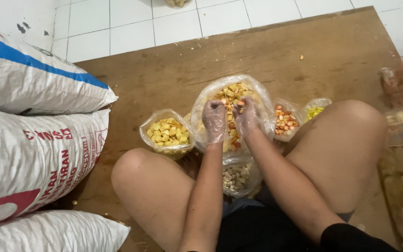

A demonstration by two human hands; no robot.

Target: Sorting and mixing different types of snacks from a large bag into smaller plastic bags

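1. Far left of the frame: stacked white woven sacks (33,140) wall off that side of the brown wooden board (164,70); their bulging edges leave little room to shift anything leftward.
2. Left of centre: a small clear bag of yellow cubes (168,133) sits open-mouthed just beside the person's knee, apparently so it stays within reach.
3. Centre: the left hand (214,120), in a thin clear glove, dips into the large open bag of mixed pieces (232,100), fingers curled loosely over the pieces; whether it grips any I cannot tell; the right hand (246,116), also gloved, is bunched beside it, seemingly pinching a few pieces.
4. Lower centre: a bag of pale pieces (237,176) rests between the legs.
5. Right: a bag of orange pieces (285,121) and a small greenish bag (316,110) crowd the knee; bare board lies open toward the top of the frame.
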